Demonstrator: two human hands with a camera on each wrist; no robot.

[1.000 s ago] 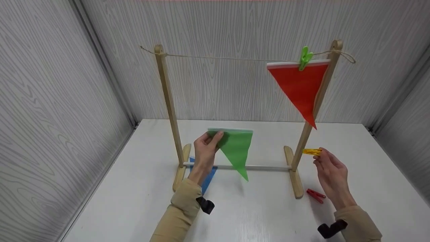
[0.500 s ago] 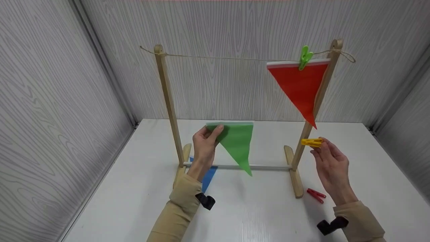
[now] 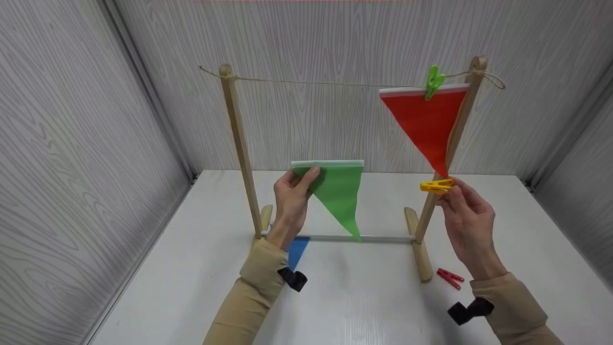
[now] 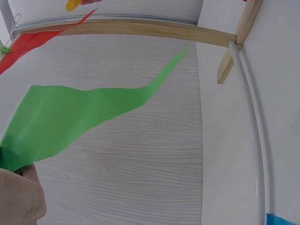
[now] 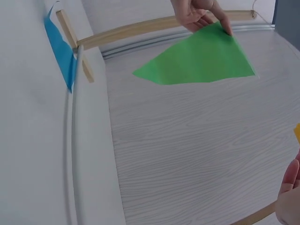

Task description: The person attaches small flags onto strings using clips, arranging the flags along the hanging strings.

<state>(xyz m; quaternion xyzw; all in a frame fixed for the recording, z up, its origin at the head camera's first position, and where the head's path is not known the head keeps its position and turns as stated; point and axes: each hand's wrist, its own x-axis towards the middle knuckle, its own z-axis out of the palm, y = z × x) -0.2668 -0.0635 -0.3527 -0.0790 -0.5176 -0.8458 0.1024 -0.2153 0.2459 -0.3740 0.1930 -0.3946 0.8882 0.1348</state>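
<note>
My left hand (image 3: 292,199) pinches a green triangular pennant (image 3: 339,191) near the left end of its white-edged top, and the point hangs down. In the right wrist view the green pennant (image 5: 197,58) spreads out from the left thumb and fingers. My right hand (image 3: 469,220) holds a yellow clothespin (image 3: 436,186) by one end, just under the tip of a red pennant (image 3: 426,124). That red pennant hangs from a string (image 3: 335,84), fixed by a light green clothespin (image 3: 435,82) beside the right post. Only a corner of the yellow clothespin (image 5: 297,132) shows in the right wrist view.
Two wooden posts (image 3: 242,158) on flat feet carry the string, joined low down by a white rod (image 3: 383,238). A blue pennant (image 3: 298,251) lies by the left foot, partly behind my left arm. On the white table (image 3: 359,297), a red clothespin (image 3: 450,278) lies near the right foot.
Both hands have risen. The green pennant has come up with the left hand, and the yellow clothespin has moved up and slightly left with the right. The hung red pennant stays in place.
</note>
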